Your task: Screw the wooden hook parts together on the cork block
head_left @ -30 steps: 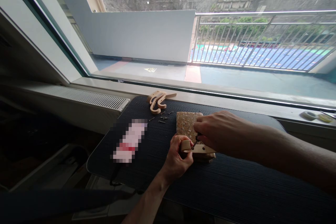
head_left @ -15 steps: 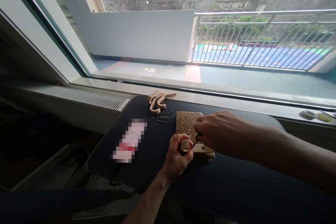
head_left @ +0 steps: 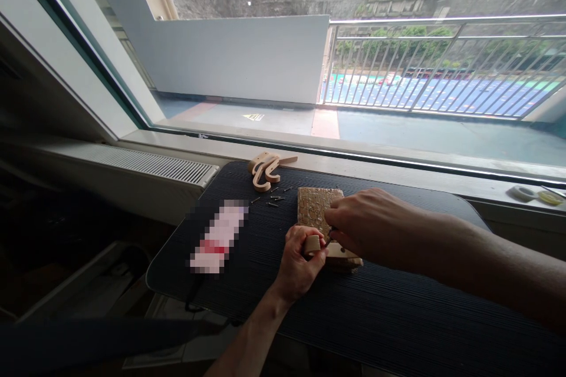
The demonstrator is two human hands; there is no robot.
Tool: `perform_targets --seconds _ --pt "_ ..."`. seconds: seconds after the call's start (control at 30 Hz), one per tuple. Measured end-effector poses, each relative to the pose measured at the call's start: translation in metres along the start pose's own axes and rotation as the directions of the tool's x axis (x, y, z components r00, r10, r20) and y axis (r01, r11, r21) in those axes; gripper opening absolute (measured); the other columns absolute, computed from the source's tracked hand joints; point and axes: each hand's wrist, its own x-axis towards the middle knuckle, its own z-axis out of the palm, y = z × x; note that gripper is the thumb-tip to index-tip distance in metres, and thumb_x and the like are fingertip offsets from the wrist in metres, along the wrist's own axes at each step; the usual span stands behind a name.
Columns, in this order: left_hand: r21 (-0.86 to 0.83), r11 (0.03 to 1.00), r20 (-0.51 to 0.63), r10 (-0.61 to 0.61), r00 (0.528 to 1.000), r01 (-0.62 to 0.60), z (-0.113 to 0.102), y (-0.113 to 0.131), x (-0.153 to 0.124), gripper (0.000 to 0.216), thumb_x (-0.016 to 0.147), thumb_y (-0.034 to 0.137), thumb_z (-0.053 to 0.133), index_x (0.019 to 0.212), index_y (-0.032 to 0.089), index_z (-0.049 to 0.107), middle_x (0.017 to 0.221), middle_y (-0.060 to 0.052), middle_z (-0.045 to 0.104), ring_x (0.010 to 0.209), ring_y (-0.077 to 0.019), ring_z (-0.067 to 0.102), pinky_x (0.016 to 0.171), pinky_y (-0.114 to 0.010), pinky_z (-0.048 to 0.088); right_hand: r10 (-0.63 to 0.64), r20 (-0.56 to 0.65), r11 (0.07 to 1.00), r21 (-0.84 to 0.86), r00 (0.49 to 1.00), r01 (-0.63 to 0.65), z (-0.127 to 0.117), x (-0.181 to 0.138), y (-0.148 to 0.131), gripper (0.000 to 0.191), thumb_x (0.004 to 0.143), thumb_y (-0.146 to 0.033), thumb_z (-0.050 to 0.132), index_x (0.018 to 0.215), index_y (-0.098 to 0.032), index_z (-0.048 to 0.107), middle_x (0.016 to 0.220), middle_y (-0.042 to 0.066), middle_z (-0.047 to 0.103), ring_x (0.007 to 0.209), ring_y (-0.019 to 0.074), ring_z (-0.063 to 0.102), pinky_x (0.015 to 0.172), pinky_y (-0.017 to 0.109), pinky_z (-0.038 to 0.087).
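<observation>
Pale wooden hook (head_left: 336, 251), curled at nine o'clock, lies over speckled board (head_left: 313, 207); left hand (head_left: 300, 262) grips the curl (head_left: 312, 244); right hand (head_left: 360, 218), palm down, grips a slim tool (head_left: 328, 240).

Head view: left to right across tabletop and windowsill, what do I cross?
Pixelated pink-and-red item → loose screws → left hand, clasping a wooden hook → right hand → gray tape roll.

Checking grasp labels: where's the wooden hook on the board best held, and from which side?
Probably by the raised curl of the wooden hook, from the left, as the left hand does: the curl sits at the left end, with the right hand and its tool to its right.
</observation>
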Motion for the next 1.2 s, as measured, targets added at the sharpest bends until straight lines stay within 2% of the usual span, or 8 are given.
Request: perform_targets --seconds 0.13,0.2,0.33,0.53,0.73,0.93,1.1,1.2 --pt "0.008 1.0 -0.003 0.01 1.0 -0.01 -0.001 0.001 0.0 0.022 0.072 0.01 0.06 0.089 0.023 0.055 0.09 0.0 0.059 0.089 -0.0163 0.055 0.086 -0.032 0.043 -0.007 -0.014 1.0 -0.008 1.0 0.007 0.002 0.001 0.001 0.012 0.083 -0.016 0.052 0.076 -0.016 0.062 0.067 0.002 0.063 0.063 0.015 0.058 0.048 0.026 0.024" --pt "0.009 1.0 0.002 0.007 1.0 -0.007 -0.001 0.003 0.0 0.02 0.073 0.01 0.059 0.088 0.023 0.055 0.089 0.0 0.059 0.089 -0.0166 0.055 0.087 -0.032 0.043 -0.021 -0.052 1.0 0.004 0.998 0.022 0.002 0.0 0.003 0.008 0.079 -0.017 0.055 0.083 -0.017 0.063 0.075 0.003 0.064 0.063 0.0151 0.058 0.047 0.026 0.023" --pt "0.008 1.0 0.007 -0.002 1.0 0.002 -0.001 0.005 0.0 0.017 0.074 0.011 0.059 0.087 0.022 0.056 0.086 -0.001 0.06 0.089 -0.0172 0.055 0.087 -0.033 0.043 -0.12 -0.141 0.99 0.051 0.983 0.129 0.002 -0.003 0.008 0.021 0.073 -0.007 0.056 0.088 -0.02 0.063 0.091 0.002 0.062 0.063 0.0109 0.055 0.047 0.024 0.027" --pt "0.011 1.0 0.0 0.005 1.0 -0.005 -0.001 0.005 0.0 0.018 0.073 0.01 0.059 0.087 0.022 0.056 0.085 -0.001 0.06 0.088 -0.0172 0.055 0.087 -0.033 0.044 -0.125 -0.117 0.981 0.136 0.985 0.141 0.001 -0.002 0.007 0.022 0.076 0.0 0.051 0.081 -0.016 0.064 0.085 0.003 0.061 0.066 0.0091 0.055 0.055 0.022 0.035" --pt "0.022 1.0 -0.011 0.013 1.0 -0.012 0.0 0.003 -0.001 0.018 0.073 0.009 0.058 0.086 0.021 0.057 0.086 -0.001 0.06 0.087 -0.0168 0.055 0.085 -0.032 0.044 -0.058 -0.045 0.995 0.084 0.997 0.061 0.003 0.0 0.007 0.018 0.077 -0.001 0.052 0.079 -0.015 0.063 0.078 0.003 0.062 0.061 0.0104 0.054 0.053 0.023 0.032" --pt "0.008 1.0 -0.007 0.025 1.0 -0.025 -0.001 0.005 0.001 0.018 0.073 0.009 0.058 0.087 0.021 0.057 0.086 -0.001 0.06 0.087 -0.0169 0.055 0.085 -0.032 0.044 -0.14 -0.214 0.976 0.136 0.967 0.171 0.007 -0.007 0.014 0.024 0.073 0.0 0.051 0.086 -0.017 0.062 0.087 0.002 0.06 0.062 0.009 0.053 0.052 0.021 0.032" --pt "0.003 1.0 -0.018 0.022 1.0 -0.022 0.0 0.005 0.0 0.019 0.072 0.009 0.059 0.087 0.021 0.057 0.086 -0.001 0.06 0.087 -0.0168 0.056 0.085 -0.031 0.045 -0.207 -0.212 0.954 0.172 0.955 0.245 0.003 -0.009 0.015 0.025 0.073 0.001 0.05 0.082 -0.017 0.063 0.086 0.003 0.061 0.061 0.0087 0.052 0.054 0.021 0.035" --pt "0.004 1.0 -0.016 0.015 1.0 -0.015 0.0 0.004 0.0 0.018 0.073 0.01 0.058 0.086 0.021 0.057 0.085 -0.001 0.06 0.087 -0.0168 0.056 0.084 -0.031 0.044 -0.182 -0.207 0.962 0.164 0.961 0.217 0.002 -0.006 0.013 0.023 0.074 0.001 0.049 0.081 -0.016 0.063 0.083 0.003 0.061 0.058 0.0081 0.051 0.051 0.021 0.034"
